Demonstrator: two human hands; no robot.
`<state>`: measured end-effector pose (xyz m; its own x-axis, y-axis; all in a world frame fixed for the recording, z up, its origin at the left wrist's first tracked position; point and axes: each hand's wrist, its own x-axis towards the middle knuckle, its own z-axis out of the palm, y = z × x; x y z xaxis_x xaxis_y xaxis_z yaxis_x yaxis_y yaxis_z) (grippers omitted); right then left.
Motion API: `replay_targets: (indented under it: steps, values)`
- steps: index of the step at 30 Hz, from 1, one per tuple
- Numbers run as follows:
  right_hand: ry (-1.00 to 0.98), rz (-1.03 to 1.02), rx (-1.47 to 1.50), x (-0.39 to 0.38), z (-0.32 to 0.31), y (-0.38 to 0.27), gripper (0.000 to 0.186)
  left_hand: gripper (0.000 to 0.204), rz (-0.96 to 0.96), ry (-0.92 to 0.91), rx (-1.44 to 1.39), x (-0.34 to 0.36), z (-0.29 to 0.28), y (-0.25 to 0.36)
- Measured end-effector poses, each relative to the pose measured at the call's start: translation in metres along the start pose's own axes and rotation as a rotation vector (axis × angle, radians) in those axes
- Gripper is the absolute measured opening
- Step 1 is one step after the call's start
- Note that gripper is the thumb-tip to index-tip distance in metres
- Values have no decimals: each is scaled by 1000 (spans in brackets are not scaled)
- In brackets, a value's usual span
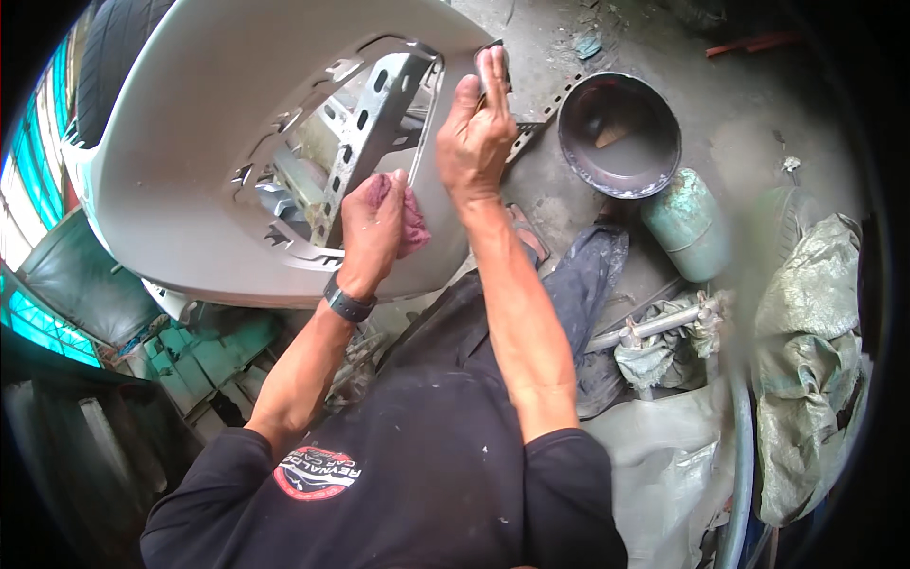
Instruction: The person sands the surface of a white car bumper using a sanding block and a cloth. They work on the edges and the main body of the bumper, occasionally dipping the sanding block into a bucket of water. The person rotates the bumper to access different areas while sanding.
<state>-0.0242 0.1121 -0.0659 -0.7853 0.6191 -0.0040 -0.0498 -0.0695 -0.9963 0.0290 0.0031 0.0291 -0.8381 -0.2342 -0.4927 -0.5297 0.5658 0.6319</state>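
Note:
A large matte grey car bumper [180, 161] fills the upper left, with a wide opening in its middle. My left hand [372, 232] is closed round a crumpled pink cloth [413, 226], at the near right edge of that opening. Farther out, my right hand [474, 137] lies along the bumper's right edge, fingers stretched and pressed together. Under those fingers a small dark piece [506, 71] shows, perhaps folded sandpaper; the hand covers most of it. Through the opening, a perforated metal bar [372, 119] is visible.
Right of the bumper stands a dark round bucket [621, 185] with murky liquid. Beside it is a worn green metal cylinder [689, 228]. Silvery sacks [810, 284] and a pipe frame [654, 327] lie on my right. A tyre [114, 66] is at the far left.

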Motion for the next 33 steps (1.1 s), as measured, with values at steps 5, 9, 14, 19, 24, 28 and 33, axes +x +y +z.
replay_targets:
  steps: [5, 9, 14, 19, 24, 28, 33]
  values:
    - [-76, 72, -25, -101, -21, 14, 44, 33, 76, 3, 21, 9, -7, -12]
    - [-26, 165, -11, -34, -9, 9, 43, 33, 64, 0, 64, 2, -4, -11]
    - [-58, 38, -8, -51, -17, 22, 43, 34, 75, 14, 116, 3, -7, -11]
    - [-10, 152, -2, -69, -10, 15, 44, 34, 16, 20, 36, -3, -4, -2]
    - [45, 168, 282, 45, -30, 21, 40, 34, -13, 15, 9, 1, -6, -2]
    - [36, 167, 152, 6, -55, 29, 37, 34, -16, 40, 26, 2, -7, -5]
    - [-104, -31, -146, -39, -31, 17, 41, 31, 102, 38, 99, 9, -7, -15]
